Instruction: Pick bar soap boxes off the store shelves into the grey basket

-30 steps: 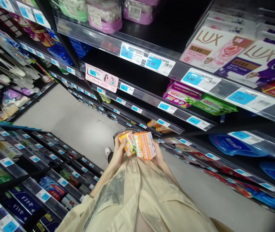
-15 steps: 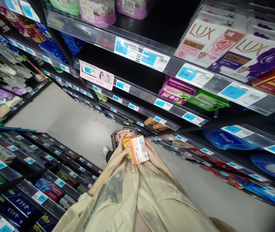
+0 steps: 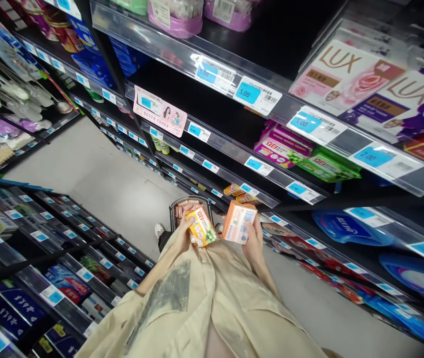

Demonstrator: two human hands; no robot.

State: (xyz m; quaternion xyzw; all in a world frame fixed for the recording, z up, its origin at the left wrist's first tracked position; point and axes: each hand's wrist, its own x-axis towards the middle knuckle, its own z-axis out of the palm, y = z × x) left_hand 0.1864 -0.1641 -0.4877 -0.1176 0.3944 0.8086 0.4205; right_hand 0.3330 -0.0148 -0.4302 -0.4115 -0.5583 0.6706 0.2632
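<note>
My left hand [image 3: 182,232] is closed round a yellow soap pack [image 3: 201,226] with red lettering and green fruit printed on it. My right hand [image 3: 255,236] grips an orange-and-white soap box [image 3: 238,222] from its right side, the thumb lying over its front. The two packs are held apart, at waist height before my beige coat. Just beyond my left hand is a dark-rimmed basket [image 3: 190,200] with orange-brown packs in it, partly hidden by the hand and the yellow pack.
Shelving on the right carries LUX soap boxes [image 3: 349,69], purple soap packs [image 3: 281,144], green soap packs [image 3: 329,164] and blue bottles [image 3: 349,227]. Toothpaste boxes [image 3: 66,283] fill the left shelf. A grey aisle floor [image 3: 115,184] runs between, with a white shoe [image 3: 159,230] by the basket.
The two packs, held together before, are now separated. My right hand has moved right with the orange-and-white box, while the yellow pack has turned its front toward me in my left hand.
</note>
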